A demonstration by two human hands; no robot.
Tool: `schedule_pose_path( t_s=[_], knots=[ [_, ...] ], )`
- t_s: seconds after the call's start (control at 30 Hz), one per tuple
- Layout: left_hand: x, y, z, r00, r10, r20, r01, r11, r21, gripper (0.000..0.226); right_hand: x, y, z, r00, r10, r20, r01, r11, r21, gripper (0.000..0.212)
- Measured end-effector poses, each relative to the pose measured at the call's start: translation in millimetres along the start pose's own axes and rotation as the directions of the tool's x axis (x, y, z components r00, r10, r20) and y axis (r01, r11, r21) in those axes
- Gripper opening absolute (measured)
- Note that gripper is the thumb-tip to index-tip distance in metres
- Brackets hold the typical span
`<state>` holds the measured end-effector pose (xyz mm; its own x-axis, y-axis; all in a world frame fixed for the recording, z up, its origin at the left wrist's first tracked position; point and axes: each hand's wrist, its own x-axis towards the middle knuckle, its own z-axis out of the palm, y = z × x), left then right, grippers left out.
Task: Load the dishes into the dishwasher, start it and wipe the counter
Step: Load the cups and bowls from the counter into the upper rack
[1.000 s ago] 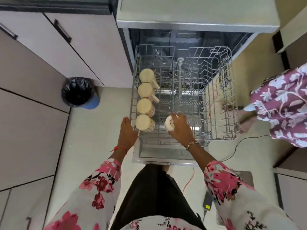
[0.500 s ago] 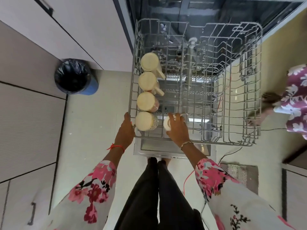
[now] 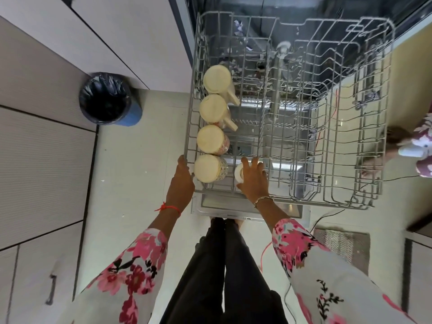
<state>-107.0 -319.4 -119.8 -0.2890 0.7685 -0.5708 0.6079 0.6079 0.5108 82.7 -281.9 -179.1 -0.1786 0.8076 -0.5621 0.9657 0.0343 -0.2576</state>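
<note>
Hands: right hand grasps a small white cup, fingers curled over its top; left hand rests against the rack's front-left corner, and I cannot tell whether its fingers hook the wire.
Cup: inside the rack at its front edge, one column in from the rack's left side, just beside the nearest mug.
Axis: one round end shows, facing the rack's left side, so the cup looks tipped, with its long axis running roughly across the rack; base or mouth, I cannot tell.
Nearer hand: the right, already on it; the left sits beyond the mug at the rack's outer corner.
Coming move: probably seating the cup mouth-down under the right hand, which depends on turning that axis vertical without nudging the mug.
Mugs: four upside down in a row along the rack's left side.
Door: open below the rack's front.
Bin: on the floor left of the rack.
Second person: right of the rack.
</note>
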Motion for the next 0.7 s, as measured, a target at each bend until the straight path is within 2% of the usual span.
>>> schedule_pose_path(
  t_s=[0.07, 0.27, 0.43, 0.7],
  knots=[
    [-3, 3, -1, 1.000, 0.016, -0.002, -0.016, 1.000, -0.021, 0.054, 0, 0, 1, 1.000, 0.000, -0.001, 0.000, 1.000, 0.021, 0.084],
    [2, -1, 1, 0.999, -0.035, -0.010, 0.035, 0.999, -0.027, 0.059, 1, 4, 1, 1.000, 0.020, 0.001, -0.020, 0.999, 0.046, 0.093],
    [-1, -3, 2, 1.000, -0.007, -0.008, 0.007, 0.999, -0.051, 0.064, 0, 12, -2, 1.000, -0.005, 0.012, 0.005, 1.000, 0.028, 0.098],
    [1, -8, -2, 0.999, 0.042, 0.011, -0.042, 0.994, 0.097, 0.060, -6, 18, -8, 0.999, -0.038, 0.013, 0.038, 0.999, -0.005, 0.101]
  ],
)
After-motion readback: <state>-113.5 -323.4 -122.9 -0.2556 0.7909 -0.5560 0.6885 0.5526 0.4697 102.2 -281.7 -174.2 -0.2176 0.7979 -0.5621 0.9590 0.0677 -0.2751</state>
